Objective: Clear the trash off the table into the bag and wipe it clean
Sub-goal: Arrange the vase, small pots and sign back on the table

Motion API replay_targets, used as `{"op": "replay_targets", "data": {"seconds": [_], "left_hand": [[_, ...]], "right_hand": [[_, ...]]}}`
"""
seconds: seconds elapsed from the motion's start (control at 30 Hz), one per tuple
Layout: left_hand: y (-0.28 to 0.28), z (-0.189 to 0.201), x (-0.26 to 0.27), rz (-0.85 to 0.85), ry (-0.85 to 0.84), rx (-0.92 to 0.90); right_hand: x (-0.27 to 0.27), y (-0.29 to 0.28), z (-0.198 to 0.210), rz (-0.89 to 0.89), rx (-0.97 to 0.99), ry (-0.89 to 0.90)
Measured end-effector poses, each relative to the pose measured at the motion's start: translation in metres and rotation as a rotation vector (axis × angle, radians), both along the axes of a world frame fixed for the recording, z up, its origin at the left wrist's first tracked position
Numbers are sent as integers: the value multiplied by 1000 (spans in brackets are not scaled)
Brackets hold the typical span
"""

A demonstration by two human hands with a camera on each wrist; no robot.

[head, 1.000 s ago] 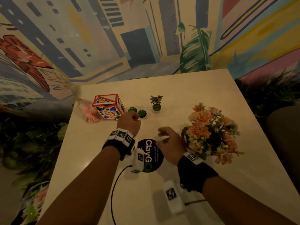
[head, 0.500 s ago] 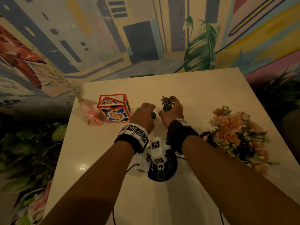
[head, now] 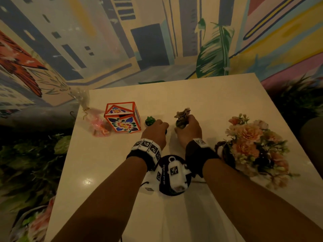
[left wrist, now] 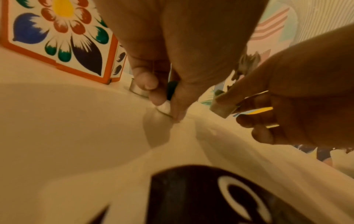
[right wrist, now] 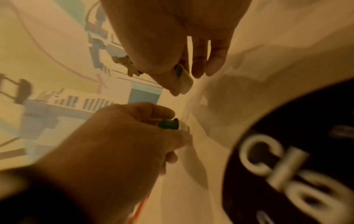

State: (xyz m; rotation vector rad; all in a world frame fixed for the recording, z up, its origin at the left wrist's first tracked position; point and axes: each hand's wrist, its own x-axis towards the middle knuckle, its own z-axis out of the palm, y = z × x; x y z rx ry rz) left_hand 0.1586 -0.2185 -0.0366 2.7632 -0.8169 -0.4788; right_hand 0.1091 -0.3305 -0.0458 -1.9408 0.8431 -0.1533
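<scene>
On the pale table (head: 201, 95), my left hand (head: 157, 128) pinches a small green plant pot (left wrist: 164, 109) by its rim, low over the tabletop. Beside it, my right hand (head: 185, 124) grips a small pot with a brownish plant (head: 181, 116); its metal-looking side (right wrist: 182, 80) shows between thumb and fingers. Another tiny green pot (head: 150, 120) stands just left of my left hand. A white bag with a black round logo (head: 167, 177) lies under my wrists, on the near side of the table.
A floral box with orange edges (head: 122, 117) stands left of the pots, with a crumpled pink cellophane wrapper (head: 99, 126) beside it at the table's left edge. A peach flower bouquet (head: 253, 145) fills the right side. Foliage surrounds the table; a mural wall stands behind.
My right hand left the bag near the bouquet, reached forward and took hold of the brown-plant pot. My left hand stayed at the green pots and now holds one.
</scene>
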Motion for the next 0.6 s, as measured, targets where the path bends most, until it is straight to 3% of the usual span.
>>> {"op": "replay_targets", "data": {"seconds": [0.3, 0.6], "left_hand": [[30, -9, -65, 98, 2, -159], [8, -3, -117, 68, 83, -115]], "right_hand": [[-139, 31, -11, 81, 23, -15], [-153, 9, -13, 70, -42, 48]]}}
